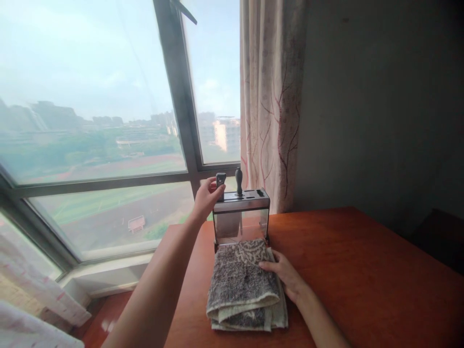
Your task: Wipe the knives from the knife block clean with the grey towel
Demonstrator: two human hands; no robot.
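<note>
A clear-sided knife block (241, 204) with a metal top stands on the table. My left hand (207, 195) is closed around the dark handle of a kitchen knife (221, 180) at the block's left end. Its broad blade seems to show through the clear front panel. Beside it, a black bulb-shaped handle (238, 181) sticks up from the block. In front lies a folded grey and cream towel (244, 285). My right hand (286, 278) grips the towel's right edge, thumb on top and fingers partly hidden under the cloth.
The reddish-brown wooden table (344, 270) reaches out to the right. Behind the block hangs a pale curtain (270, 96) with a branch pattern. A large framed window (108, 121) is at the left, with another curtain (32, 295) at the lower left.
</note>
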